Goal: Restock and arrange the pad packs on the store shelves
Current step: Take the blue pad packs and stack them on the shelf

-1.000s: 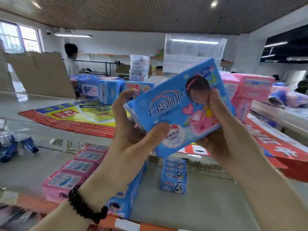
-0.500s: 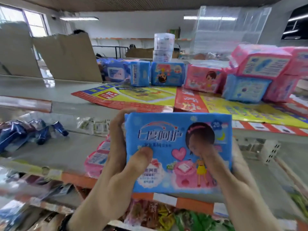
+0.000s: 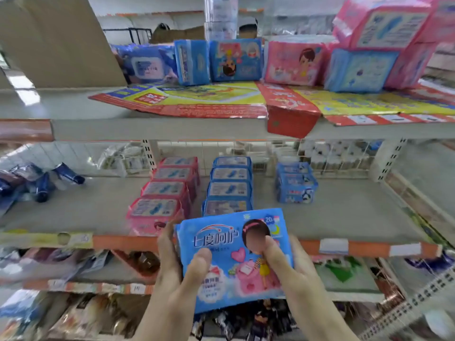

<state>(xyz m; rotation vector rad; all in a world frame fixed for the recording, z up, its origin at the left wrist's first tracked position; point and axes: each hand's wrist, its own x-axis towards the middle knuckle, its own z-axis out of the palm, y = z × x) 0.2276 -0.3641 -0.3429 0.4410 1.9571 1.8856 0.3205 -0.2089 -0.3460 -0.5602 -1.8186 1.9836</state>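
Observation:
A blue pad pack [image 3: 221, 244] with a cartoon girl and white lettering sits between both my hands, in front of the middle shelf's orange edge. My left hand [image 3: 179, 269] grips its left side, thumb across the front. My right hand [image 3: 288, 264] grips its right side, thumb on the front too. On the middle shelf [image 3: 344, 212] behind it stand a row of pink packs [image 3: 167, 190], a row of blue packs [image 3: 230, 185] and a short blue stack [image 3: 295, 183].
The top shelf [image 3: 152, 126] carries colourful flyers [image 3: 197, 99], blue packs [image 3: 234, 60] and stacked pink packs [image 3: 384, 23]. Brown cardboard [image 3: 56, 40] leans at upper left. Dark blue wrapped items [image 3: 41, 180] lie at the middle shelf's left. Mixed goods fill the lower shelves [image 3: 86, 316].
The view has dropped from the room and top shelf to the middle shelf. The blue pack came down with both hands and now sits level at the middle shelf's front edge.

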